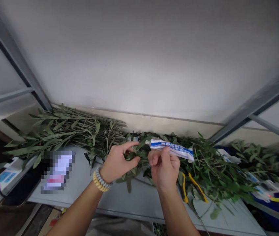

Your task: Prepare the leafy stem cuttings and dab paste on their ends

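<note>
The head-worn camera faces forward and down. It closely views the flat grey surface (134, 199) and smooth pale wall (139, 72).

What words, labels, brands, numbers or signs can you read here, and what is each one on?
Nothing can be quoted with certainty.
Blue-and-white tube in the right hand: a row of Chinese characters, too blurred to read surely.
White object with blue patches at far left: any print is too small and blurred.
Bright panel on the tabletop: pixelated, unreadable.
</note>
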`<state>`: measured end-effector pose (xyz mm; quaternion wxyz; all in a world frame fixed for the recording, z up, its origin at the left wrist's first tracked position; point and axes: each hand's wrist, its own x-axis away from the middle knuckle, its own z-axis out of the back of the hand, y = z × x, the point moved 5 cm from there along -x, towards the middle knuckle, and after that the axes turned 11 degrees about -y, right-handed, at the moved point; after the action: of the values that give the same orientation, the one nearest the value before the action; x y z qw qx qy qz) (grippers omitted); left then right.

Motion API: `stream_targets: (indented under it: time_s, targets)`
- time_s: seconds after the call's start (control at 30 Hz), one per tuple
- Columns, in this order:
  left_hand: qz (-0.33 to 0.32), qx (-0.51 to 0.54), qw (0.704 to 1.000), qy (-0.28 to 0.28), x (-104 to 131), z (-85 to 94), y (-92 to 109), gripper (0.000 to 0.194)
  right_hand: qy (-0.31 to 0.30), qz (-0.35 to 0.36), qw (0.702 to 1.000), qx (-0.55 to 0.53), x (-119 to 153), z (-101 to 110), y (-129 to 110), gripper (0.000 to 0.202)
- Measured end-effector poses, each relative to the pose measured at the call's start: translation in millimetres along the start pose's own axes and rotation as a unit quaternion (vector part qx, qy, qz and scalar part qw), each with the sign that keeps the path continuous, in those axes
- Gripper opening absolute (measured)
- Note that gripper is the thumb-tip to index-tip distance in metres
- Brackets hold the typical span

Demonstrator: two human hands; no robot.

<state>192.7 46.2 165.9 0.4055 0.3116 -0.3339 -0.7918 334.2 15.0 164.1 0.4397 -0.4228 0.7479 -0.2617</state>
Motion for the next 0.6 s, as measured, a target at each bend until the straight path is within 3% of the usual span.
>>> stream_targets:
  time_s: [0.1, 0.27, 0.6]
  targets:
    - [-0.018, 0.009, 1.0, 0.004, 0, 0.9, 4, 0.047, 0.032, -0.028, 0.999, -0.007, 1, 1, 3, 0.044]
    - [-0.078, -0.043, 0.995, -0.035, -1, 1.5, 14, 0.029, 0.074, -0.034, 0.996, 0.021, 3, 5, 5, 0.043]
    - [-0.046, -0.082, 0.995, -0.016, 1, 5.2, 22, 0.034, 0.104, -0.107, 0.989, 0.005, 9, 7, 25, 0.041]
